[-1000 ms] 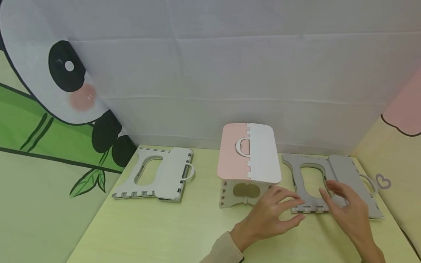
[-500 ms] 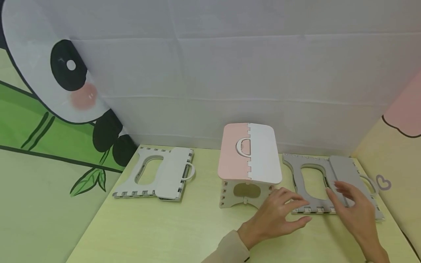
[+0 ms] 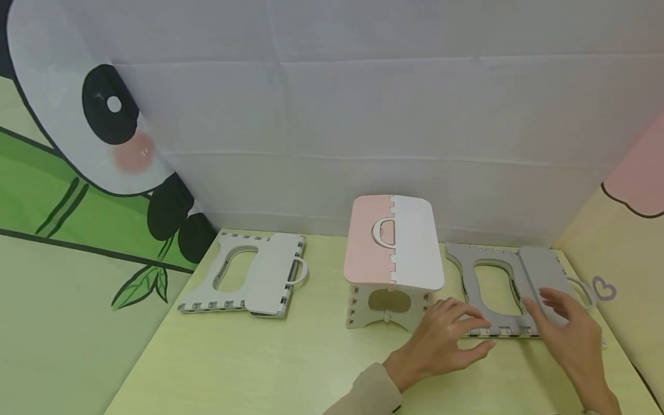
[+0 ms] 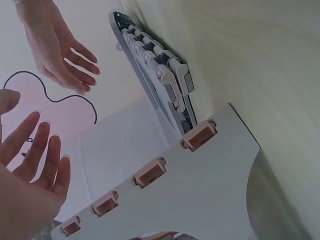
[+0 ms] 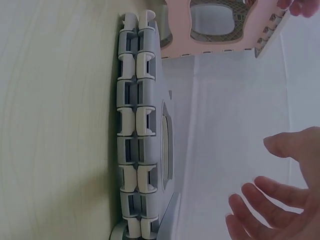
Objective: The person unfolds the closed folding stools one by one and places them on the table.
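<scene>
A folded grey step stool (image 3: 505, 320) lies flat at the right of the table, its carry handle toward the right wall. My right hand (image 3: 573, 334) hovers over its front right part, fingers spread and holding nothing. Left of it, my left hand (image 3: 441, 343) is held in the air with thumb and fingers apart, between the grey stool and an unfolded pink and white step stool (image 3: 415, 242). That stool stands upright at the back middle. In the left wrist view, the left hand (image 4: 32, 175) is beside the stool's hinged side panel (image 4: 200, 185), apparently without touching it.
A folded white step stool (image 3: 264, 276) lies flat at the left, with its handle pointing right. Behind the table (image 3: 233, 363) hangs a pale cloth (image 3: 311, 115). Printed walls stand close at both sides.
Both hands have drifted to the right, the right hand moving farther over the grey stool's right half. The stools have stayed in place.
</scene>
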The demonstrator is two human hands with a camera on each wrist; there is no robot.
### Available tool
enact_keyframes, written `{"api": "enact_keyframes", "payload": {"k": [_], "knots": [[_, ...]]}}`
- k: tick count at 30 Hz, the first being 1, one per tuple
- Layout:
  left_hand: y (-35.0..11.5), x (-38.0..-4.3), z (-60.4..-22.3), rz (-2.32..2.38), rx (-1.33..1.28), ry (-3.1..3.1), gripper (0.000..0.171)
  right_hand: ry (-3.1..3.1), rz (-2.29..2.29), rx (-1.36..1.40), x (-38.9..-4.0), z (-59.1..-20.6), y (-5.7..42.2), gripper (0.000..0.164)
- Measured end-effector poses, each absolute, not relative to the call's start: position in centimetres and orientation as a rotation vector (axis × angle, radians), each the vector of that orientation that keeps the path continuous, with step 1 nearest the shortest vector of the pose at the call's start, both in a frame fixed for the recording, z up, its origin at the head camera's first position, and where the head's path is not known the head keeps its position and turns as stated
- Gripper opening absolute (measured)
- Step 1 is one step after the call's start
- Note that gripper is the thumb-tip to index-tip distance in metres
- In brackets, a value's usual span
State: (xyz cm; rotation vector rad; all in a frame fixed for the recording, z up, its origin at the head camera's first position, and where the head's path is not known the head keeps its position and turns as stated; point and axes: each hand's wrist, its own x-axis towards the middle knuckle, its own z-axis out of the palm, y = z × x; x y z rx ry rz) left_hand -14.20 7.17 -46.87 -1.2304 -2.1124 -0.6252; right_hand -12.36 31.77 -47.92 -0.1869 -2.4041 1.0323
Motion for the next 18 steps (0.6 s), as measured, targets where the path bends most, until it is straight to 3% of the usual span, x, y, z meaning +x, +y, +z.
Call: {"api": "enact_keyframes", "payload": {"k": [18], "knots": [[9.0, -15.0, -48.3, -0.646, -1.161, -2.175, 0.022, -2.394, 1.025, -0.328, -12.7, -49.0, 33.8, 0.036]]}}
